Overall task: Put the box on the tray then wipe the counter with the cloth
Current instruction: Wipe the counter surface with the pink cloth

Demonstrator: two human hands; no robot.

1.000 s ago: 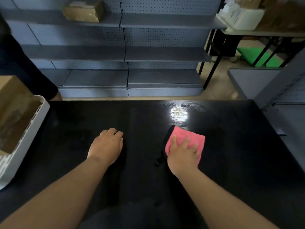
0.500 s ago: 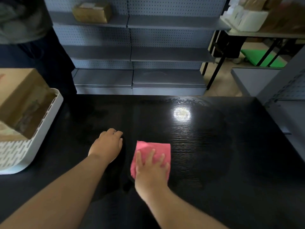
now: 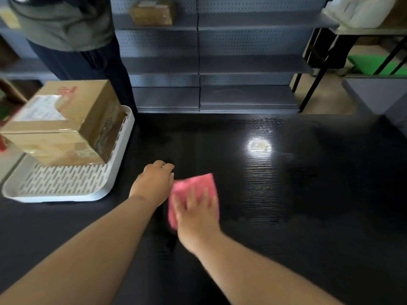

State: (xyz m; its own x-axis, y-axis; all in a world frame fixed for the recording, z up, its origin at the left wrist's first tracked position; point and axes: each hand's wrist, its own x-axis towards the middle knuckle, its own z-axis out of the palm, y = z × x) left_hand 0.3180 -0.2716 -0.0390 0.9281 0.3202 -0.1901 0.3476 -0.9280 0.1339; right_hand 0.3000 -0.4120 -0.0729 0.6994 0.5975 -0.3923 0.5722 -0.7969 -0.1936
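The box (image 3: 63, 122) sits on the tray (image 3: 66, 183), at its far end, with the slotted near half of the tray bare. The box is turned at an angle. One lower corner points toward the left hand (image 3: 154, 183), and its labelled top faces up. Its long axis seems to run from near left to far right, though the wide lens makes that hard to judge. The tray lies at the left edge of the counter (image 3: 286, 194), its long axis running away from the person and leaning right at the far end.

The cloth (image 3: 193, 183) lies flat on the counter near the middle, blurred. It is a folded rectangle with its long axis running near to far. The right hand (image 3: 196, 214) presses on it, palm down, with fingers straight, spread and pointing away. The cloth's far edge shows beyond the fingertips.

The left hand rests on the counter just left of the cloth, its fingers loosely bent and holding nothing.

Beyond the counter stand grey shelves (image 3: 242, 67) with a carton (image 3: 154, 13) on one, and another person (image 3: 66, 29) stands behind the tray.
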